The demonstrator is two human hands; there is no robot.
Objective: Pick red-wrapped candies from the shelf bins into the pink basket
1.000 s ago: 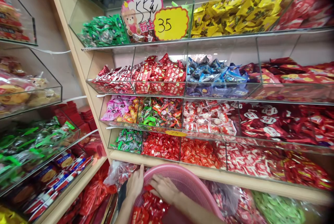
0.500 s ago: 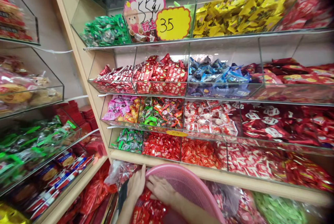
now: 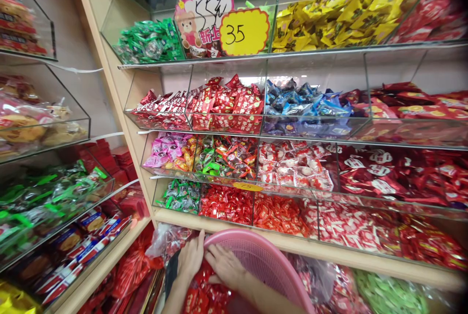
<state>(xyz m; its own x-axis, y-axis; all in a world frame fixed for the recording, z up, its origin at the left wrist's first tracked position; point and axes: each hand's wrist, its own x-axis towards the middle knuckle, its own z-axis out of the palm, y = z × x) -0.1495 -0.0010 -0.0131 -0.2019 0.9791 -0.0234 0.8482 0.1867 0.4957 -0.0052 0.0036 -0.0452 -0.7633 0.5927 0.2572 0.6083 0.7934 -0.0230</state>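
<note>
A pink plastic basket [image 3: 272, 260] with a mesh wall stands low in front of me, below the shelves. Red-wrapped sweets [image 3: 204, 297] lie inside it on the left. My left hand [image 3: 190, 258] is at the basket's left side, over the rim, its visible fingers stretched forward. Inside the basket, my right hand [image 3: 224, 266] reaches left above the red sweets, fingers extended and slightly apart. The fingertips of the two hands are close together. What lies directly under both palms is hidden.
Clear bins of wrapped sweets fill the shelves, with red sweets [image 3: 226, 204] and orange-red sweets [image 3: 280, 214] in the lowest row. A wooden shelf edge [image 3: 329, 250] runs just behind the basket. Bagged green sweets [image 3: 391, 292] sit lower right; a side shelf [image 3: 102, 265] stands left.
My right hand's lower fingers have shifted slightly over the red sweets. The left hand and the basket look almost the same; the camera view has moved a little.
</note>
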